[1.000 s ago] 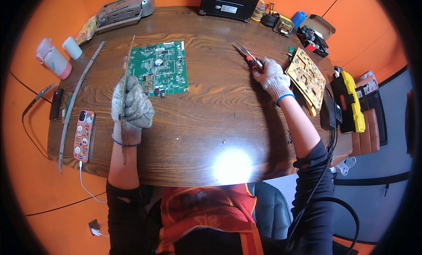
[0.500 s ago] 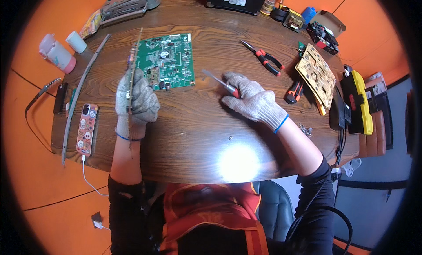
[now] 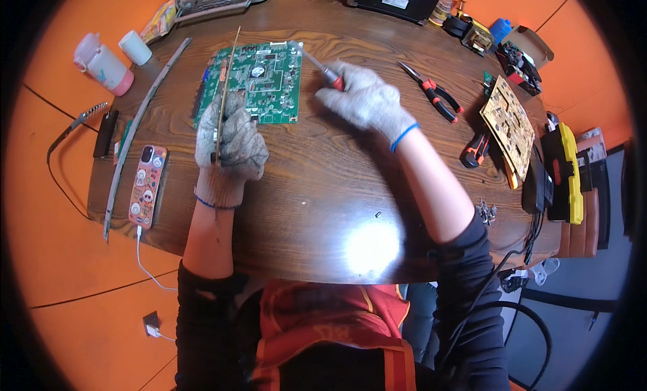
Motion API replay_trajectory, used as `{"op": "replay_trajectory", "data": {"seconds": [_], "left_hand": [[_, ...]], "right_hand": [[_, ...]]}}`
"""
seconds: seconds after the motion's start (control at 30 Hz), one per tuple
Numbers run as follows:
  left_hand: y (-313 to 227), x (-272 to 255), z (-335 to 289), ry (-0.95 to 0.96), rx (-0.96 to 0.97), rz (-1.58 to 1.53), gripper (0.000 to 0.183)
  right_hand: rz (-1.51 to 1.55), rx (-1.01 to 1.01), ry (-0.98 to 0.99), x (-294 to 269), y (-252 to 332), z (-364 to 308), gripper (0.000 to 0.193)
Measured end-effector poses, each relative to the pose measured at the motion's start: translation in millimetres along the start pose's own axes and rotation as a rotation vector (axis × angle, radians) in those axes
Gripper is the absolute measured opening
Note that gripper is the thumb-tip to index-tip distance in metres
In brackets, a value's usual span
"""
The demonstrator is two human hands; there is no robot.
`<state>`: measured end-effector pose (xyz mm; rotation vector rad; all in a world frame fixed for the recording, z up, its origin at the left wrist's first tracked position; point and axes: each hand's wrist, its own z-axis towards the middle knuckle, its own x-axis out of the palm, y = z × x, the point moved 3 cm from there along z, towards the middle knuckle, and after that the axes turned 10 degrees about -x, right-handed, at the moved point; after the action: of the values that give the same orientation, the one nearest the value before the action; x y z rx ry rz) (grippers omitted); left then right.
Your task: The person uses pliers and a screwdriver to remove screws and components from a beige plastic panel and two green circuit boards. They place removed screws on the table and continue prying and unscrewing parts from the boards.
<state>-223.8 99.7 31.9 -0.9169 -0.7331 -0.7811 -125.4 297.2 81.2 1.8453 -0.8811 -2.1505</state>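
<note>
My left hand (image 3: 244, 145), in a grey-white work glove with a blue cuff, grips a circuit board (image 3: 228, 81) on edge, so only its thin side shows. Behind it a green circuit board (image 3: 280, 88) lies flat, partly covered by the held one. My gloved right hand (image 3: 367, 98) is closed around a red-handled tool (image 3: 327, 73) with a grey collar and slim metal shaft. The shaft points up and left, its tip by the green board's top right corner. Whether the tip touches the board, I cannot tell.
Right of my hands lie pliers (image 3: 435, 94), a red-and-black-handled tool (image 3: 474, 152) and a tan circuit board (image 3: 509, 128). Small metal parts (image 3: 485, 212) sit near the right edge. On the left are a long metal strip (image 3: 145, 132), a phone (image 3: 147, 185) and a bottle (image 3: 104, 64).
My right hand has moved up and left with the tool, toward the green board. The view has shifted, so the tabletop things appear farther right.
</note>
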Motion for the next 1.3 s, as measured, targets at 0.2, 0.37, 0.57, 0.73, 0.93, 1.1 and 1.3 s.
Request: {"op": "replay_trajectory", "data": {"seconds": [0.2, 0.37, 0.57, 0.73, 0.93, 1.1, 1.3], "left_hand": [[-2, 13, 6, -0.059, -0.034, -0.136, 0.034], [2, 15, 5, -0.201, -0.015, -0.135, 0.035], [-7, 3, 15, 0.187, -0.2, -0.165, 0.04], [-13, -4, 7, 0.079, -0.124, -0.2, 0.035], [-10, 1, 3, -0.153, -0.068, -0.264, 0.031], [-11, -1, 4, -0.107, -0.136, -0.201, 0.035], [2, 6, 11, -0.056, -0.229, -0.088, 0.041]], "right_hand": [[-0.031, -0.34, 0.387, 0, -7, -16, 0.055], [0.151, -0.683, 0.301, -3, -10, -96, 0.039], [1.544, -0.105, -0.106, 26, 32, -152, 0.016], [1.947, 0.471, -0.332, 97, 69, -144, 0.02], [1.78, 0.337, -0.773, 59, -2, -141, 0.023], [1.731, 0.293, -1.053, 16, -76, -204, 0.016], [1.418, 0.314, -1.06, -23, -77, -235, 0.02]]}}
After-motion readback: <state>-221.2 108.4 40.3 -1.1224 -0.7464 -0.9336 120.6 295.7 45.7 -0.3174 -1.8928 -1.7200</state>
